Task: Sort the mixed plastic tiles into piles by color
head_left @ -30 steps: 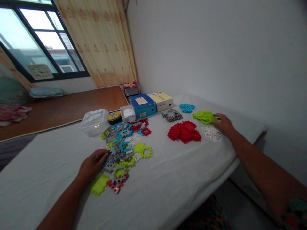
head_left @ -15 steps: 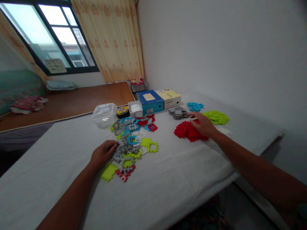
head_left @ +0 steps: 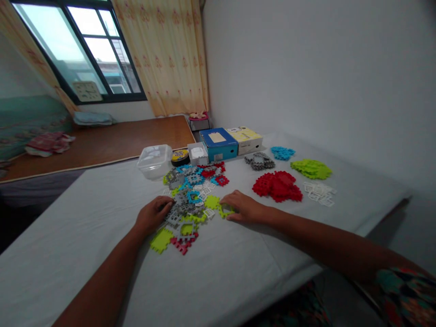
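A mixed heap of interlocking plastic building tiles [head_left: 182, 206] in grey, blue, lime green, red and white lies on the cloth-covered table. My left hand [head_left: 154, 214] rests at the heap's left edge, fingers curled in against the grey tiles; its fingertips are partly hidden. On the heap's right side, my right hand [head_left: 244, 207] has its thumb and fingers closed around a lime-green tile with an open centre [head_left: 224, 211]. A solid lime-green tile [head_left: 212, 202] lies just left of it. Sorted piles of red tiles [head_left: 276, 186] and white tiles [head_left: 319, 193] are to the right.
Grey tiles [head_left: 259, 161], blue tiles [head_left: 282, 153] and lime-green tiles [head_left: 311, 169] form separate piles near the wall. Along the back stand a clear plastic box [head_left: 155, 161], a round black-and-yellow tin [head_left: 180, 157], a small white box [head_left: 197, 154], a blue box [head_left: 218, 144] and a yellow-white box [head_left: 245, 140].
My right hand has left the red pile and moved left to the lime-green tile, uncovering the white pile. My left hand stays by the heap. The view has shifted slightly.
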A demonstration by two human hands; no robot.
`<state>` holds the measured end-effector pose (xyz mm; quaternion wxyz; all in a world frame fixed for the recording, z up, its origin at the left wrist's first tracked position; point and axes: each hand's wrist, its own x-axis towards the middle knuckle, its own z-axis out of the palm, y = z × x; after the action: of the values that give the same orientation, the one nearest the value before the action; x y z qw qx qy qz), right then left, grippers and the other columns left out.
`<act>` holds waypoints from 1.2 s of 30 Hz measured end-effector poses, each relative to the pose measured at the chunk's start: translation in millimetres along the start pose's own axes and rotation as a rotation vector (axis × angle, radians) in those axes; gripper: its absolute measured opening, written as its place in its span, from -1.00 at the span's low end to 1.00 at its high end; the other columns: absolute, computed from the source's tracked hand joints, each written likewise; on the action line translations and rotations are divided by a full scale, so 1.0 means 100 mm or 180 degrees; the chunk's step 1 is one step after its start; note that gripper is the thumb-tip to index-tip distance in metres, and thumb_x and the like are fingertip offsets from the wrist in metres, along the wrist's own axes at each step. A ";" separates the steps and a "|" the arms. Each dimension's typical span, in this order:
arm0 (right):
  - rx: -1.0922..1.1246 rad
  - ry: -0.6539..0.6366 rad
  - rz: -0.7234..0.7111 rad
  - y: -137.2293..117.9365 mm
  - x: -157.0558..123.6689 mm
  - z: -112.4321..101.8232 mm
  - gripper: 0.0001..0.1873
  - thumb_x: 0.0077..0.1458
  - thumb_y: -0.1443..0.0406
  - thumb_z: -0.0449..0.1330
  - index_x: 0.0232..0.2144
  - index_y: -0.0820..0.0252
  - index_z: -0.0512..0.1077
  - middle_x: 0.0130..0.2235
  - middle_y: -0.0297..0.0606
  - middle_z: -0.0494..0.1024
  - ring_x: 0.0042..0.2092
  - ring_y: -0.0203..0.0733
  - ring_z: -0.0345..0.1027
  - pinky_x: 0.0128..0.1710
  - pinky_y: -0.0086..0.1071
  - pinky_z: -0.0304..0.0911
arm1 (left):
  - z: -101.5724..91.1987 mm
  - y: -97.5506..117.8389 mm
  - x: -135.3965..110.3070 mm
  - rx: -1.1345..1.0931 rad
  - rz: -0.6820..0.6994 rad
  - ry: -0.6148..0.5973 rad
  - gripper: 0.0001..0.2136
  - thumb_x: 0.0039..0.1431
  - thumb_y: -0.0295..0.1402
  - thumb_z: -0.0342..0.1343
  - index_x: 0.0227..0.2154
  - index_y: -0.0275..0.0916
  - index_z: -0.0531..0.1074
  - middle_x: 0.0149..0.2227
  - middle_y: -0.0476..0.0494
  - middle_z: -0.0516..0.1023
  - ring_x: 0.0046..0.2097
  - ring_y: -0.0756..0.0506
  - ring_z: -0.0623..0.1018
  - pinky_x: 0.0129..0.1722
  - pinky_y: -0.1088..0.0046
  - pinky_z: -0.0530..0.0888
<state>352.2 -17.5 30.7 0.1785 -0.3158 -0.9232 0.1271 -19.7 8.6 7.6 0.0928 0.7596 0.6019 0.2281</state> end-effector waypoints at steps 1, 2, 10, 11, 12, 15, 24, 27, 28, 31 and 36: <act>0.0030 0.0078 -0.0059 0.02 -0.06 -0.05 -0.47 0.05 0.26 0.30 0.09 0.23 0.36 0.05 -0.04 0.48 0.04 -0.02 0.29 0.07 -0.13 0.22 | 0.00 0.00 0.00 0.0022 -0.0015 -0.0011 -0.57 0.14 0.03 -0.10 -0.22 -0.13 0.54 -0.08 -0.10 0.61 -0.09 -0.14 0.57 -0.06 0.40 0.45; 0.0034 0.0189 -0.0083 0.06 -0.14 -0.12 -0.47 0.06 0.27 0.29 0.10 0.22 0.35 0.07 -0.04 0.47 0.06 -0.03 0.29 0.09 -0.13 0.20 | -0.01 0.00 0.00 0.0038 -0.0031 -0.0025 -0.57 0.14 0.03 -0.09 -0.22 -0.13 0.54 -0.09 -0.10 0.61 -0.09 -0.15 0.57 -0.07 0.40 0.46; -0.0556 0.1560 0.1688 1.20 -1.03 -1.01 -0.57 0.15 0.10 0.14 0.01 0.14 0.45 -0.01 -0.12 0.54 -0.02 -0.03 0.43 0.00 -0.15 0.31 | -0.01 -0.04 0.02 0.0080 -0.0084 -0.0009 -0.56 0.12 0.05 -0.07 -0.22 -0.11 0.55 -0.08 -0.09 0.60 -0.09 -0.16 0.58 -0.10 0.40 0.48; -0.0773 0.1671 0.2000 1.42 -1.18 -1.14 -0.57 0.13 0.09 0.14 -0.02 0.17 0.47 -0.03 -0.10 0.55 -0.05 -0.02 0.44 -0.01 -0.14 0.32 | -0.01 -0.04 0.03 0.0108 -0.0093 -0.0014 -0.56 0.12 0.06 -0.07 -0.22 -0.11 0.55 -0.08 -0.09 0.61 -0.09 -0.17 0.58 -0.11 0.39 0.48; -0.1025 0.1742 0.2303 1.63 -1.33 -1.25 -0.57 0.10 0.08 0.16 -0.06 0.19 0.49 -0.04 -0.08 0.56 -0.05 0.01 0.44 -0.02 -0.13 0.31 | -0.01 -0.05 0.03 0.0126 -0.0091 -0.0021 -0.56 0.12 0.06 -0.08 -0.22 -0.11 0.55 -0.09 -0.10 0.61 -0.10 -0.17 0.58 -0.11 0.39 0.49; -0.1428 0.1677 0.3136 2.16 -1.73 -1.47 -0.52 0.06 0.04 0.17 -0.08 0.22 0.50 -0.05 -0.04 0.56 -0.08 0.06 0.43 -0.09 -0.14 0.32 | -0.01 -0.05 0.04 0.0150 -0.0086 0.0005 -0.55 0.11 0.07 -0.09 -0.24 -0.13 0.55 -0.11 -0.11 0.62 -0.12 -0.17 0.59 -0.12 0.38 0.50; -0.1625 0.1802 0.3739 2.41 -1.83 -1.48 -0.51 0.15 0.00 0.07 -0.05 0.16 0.50 0.03 0.00 0.51 0.07 0.21 0.27 -0.06 0.08 0.25 | -0.02 -0.04 0.04 0.0163 -0.0107 -0.0015 -0.57 0.13 0.05 -0.08 -0.22 -0.11 0.54 -0.09 -0.07 0.61 -0.11 -0.14 0.59 -0.09 0.42 0.48; -0.1678 0.2121 0.2840 2.12 -1.44 -1.34 -0.59 0.20 0.10 0.03 -0.08 0.20 0.50 0.00 -0.02 0.52 0.07 0.15 0.27 0.03 0.08 0.20 | -0.02 -0.02 0.04 0.0144 -0.0192 0.0000 -0.59 0.11 0.03 -0.07 -0.23 -0.10 0.54 -0.10 -0.06 0.61 -0.10 -0.14 0.58 -0.10 0.43 0.47; -0.1584 0.2072 0.2439 1.97 -1.26 -1.25 -0.62 0.20 0.12 0.04 -0.09 0.20 0.50 -0.01 -0.04 0.53 0.06 0.11 0.29 0.05 0.05 0.19 | -0.01 -0.01 0.04 0.0145 -0.0219 0.0012 -0.60 0.11 0.03 -0.06 -0.24 -0.10 0.54 -0.11 -0.05 0.62 -0.10 -0.14 0.58 -0.10 0.43 0.47; -0.1029 0.1615 0.1156 1.36 -0.67 -0.87 -0.69 0.20 0.18 0.08 -0.10 0.19 0.48 -0.05 -0.09 0.55 0.02 0.00 0.34 0.09 -0.06 0.19 | -0.01 0.01 0.03 0.0136 -0.0204 0.0017 -0.61 0.12 0.00 -0.07 -0.23 -0.09 0.53 -0.11 -0.04 0.61 -0.09 -0.13 0.58 -0.09 0.42 0.47; -0.0342 0.0479 -0.0131 0.34 0.06 -0.20 -0.63 0.20 0.22 0.13 0.06 0.12 0.38 0.09 -0.12 0.46 0.10 -0.04 0.28 0.07 -0.09 0.23 | 0.00 0.02 -0.01 0.0016 -0.0096 0.0001 -0.61 0.14 0.00 -0.07 -0.22 -0.12 0.53 -0.10 -0.08 0.60 -0.08 -0.13 0.56 -0.04 0.38 0.45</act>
<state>374.0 14.7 38.8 0.2328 -0.3146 -0.9189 0.0496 -18.1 7.5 8.2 0.0942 0.7507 0.6139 0.2254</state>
